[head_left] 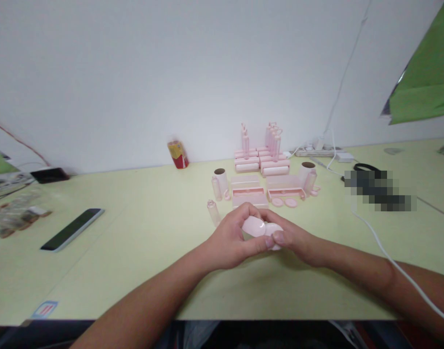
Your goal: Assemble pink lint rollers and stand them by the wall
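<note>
My left hand (pixel 232 238) and my right hand (pixel 293 238) meet over the pale green table (pixel 134 242), fingers curled round small pink plastic parts. The left hand grips a pink round cap (pixel 254 226); the right hand pinches a second pink round piece (pixel 274 231) pressed against it. A small pink bottle (pixel 213 211) stands just left of my left hand. Behind my hands lie pink trays (pixel 248 191) and pink discs (pixel 291 202).
Stacked pink rollers and handles (pixel 261 160) stand by the wall, with two open tubes (pixel 221 180) nearby. A phone (pixel 72 229) lies at the left, a red can (pixel 177 154) at the back, a power strip (pixel 318 151) and white cable (pixel 374 240) at the right.
</note>
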Demonstrator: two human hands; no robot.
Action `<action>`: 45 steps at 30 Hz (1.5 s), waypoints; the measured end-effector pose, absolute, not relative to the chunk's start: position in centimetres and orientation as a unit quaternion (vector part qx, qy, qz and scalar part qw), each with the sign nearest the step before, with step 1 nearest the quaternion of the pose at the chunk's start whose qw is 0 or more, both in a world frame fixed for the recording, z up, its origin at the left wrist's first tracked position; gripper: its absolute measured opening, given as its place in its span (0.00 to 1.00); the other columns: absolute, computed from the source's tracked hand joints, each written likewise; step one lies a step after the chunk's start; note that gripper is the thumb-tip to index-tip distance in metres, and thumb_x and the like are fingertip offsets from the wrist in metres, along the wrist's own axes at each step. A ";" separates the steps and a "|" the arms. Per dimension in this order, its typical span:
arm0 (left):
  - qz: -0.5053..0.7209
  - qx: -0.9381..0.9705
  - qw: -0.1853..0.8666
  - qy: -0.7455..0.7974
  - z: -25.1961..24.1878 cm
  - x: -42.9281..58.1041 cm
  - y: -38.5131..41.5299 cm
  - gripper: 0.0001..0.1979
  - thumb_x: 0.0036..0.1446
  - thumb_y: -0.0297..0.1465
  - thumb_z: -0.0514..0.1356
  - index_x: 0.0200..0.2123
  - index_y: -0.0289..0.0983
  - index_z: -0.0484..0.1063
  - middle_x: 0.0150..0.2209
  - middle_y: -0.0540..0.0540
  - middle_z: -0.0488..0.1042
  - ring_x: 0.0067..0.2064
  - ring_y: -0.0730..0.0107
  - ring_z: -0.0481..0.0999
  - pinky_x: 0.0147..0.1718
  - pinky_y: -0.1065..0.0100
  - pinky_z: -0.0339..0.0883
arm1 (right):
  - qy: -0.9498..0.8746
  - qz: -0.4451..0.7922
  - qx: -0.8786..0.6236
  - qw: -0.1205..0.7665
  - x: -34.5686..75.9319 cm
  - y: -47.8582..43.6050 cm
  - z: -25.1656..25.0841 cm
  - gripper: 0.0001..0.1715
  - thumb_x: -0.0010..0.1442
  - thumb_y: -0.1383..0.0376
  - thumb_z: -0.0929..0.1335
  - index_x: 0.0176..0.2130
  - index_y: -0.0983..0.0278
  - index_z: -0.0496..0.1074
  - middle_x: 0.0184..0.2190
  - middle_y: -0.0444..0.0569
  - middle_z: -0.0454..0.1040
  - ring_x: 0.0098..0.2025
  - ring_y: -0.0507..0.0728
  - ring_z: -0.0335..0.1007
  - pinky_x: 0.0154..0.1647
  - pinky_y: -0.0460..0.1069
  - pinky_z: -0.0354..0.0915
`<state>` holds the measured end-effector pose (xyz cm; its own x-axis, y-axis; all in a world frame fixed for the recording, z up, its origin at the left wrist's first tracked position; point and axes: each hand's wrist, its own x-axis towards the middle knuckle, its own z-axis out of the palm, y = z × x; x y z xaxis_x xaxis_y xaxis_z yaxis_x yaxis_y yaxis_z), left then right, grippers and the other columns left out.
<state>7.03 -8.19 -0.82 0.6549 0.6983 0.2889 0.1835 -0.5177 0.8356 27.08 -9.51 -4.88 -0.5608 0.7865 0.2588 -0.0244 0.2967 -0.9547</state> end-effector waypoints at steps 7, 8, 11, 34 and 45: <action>0.330 0.886 0.261 0.196 -0.4 6.7 -7.4 0.14 0.58 0.36 0.64 0.42 0.38 0.65 0.45 0.42 0.66 0.48 0.61 0.66 0.49 0.59 0.64 | -0.776 0.317 -0.346 0.422 27.8 -8.7 -5.4 0.39 0.57 0.42 0.68 0.57 0.63 0.65 0.52 0.54 0.69 0.51 0.65 0.65 0.53 0.57 0.61; 0.324 0.893 0.241 0.201 -0.4 6.7 -7.4 0.13 0.59 0.36 0.63 0.43 0.38 0.65 0.46 0.41 0.65 0.50 0.60 0.65 0.51 0.57 0.63 | -0.778 0.300 -0.361 0.418 27.9 -8.5 -5.5 0.39 0.57 0.42 0.68 0.57 0.63 0.65 0.52 0.55 0.69 0.52 0.65 0.65 0.53 0.57 0.61; 0.276 0.901 0.210 0.260 -0.3 6.6 -7.4 0.12 0.63 0.37 0.58 0.47 0.38 0.65 0.48 0.40 0.65 0.50 0.60 0.65 0.52 0.56 0.62 | -0.768 0.305 -0.402 0.394 28.2 -8.0 -5.9 0.36 0.60 0.43 0.66 0.57 0.63 0.65 0.51 0.55 0.71 0.50 0.64 0.67 0.50 0.56 0.62; 0.212 0.694 0.569 0.386 -1.1 7.2 -7.3 0.24 0.48 0.46 0.68 0.34 0.37 0.62 0.21 0.56 0.65 0.18 0.79 0.63 0.15 0.77 0.55 | -0.826 0.251 -0.435 0.256 28.4 -9.0 -3.3 0.37 0.62 0.36 0.57 0.39 0.64 0.71 0.34 0.51 0.72 0.34 0.59 0.66 0.36 0.52 0.60; 0.286 0.737 0.487 0.373 -0.9 7.5 -8.2 0.23 0.51 0.48 0.66 0.32 0.36 0.62 0.24 0.54 0.65 0.22 0.78 0.63 0.20 0.74 0.55 | -0.820 0.232 -0.447 0.272 28.4 -9.3 -3.1 0.36 0.61 0.36 0.57 0.36 0.64 0.68 0.33 0.51 0.70 0.34 0.58 0.65 0.36 0.53 0.59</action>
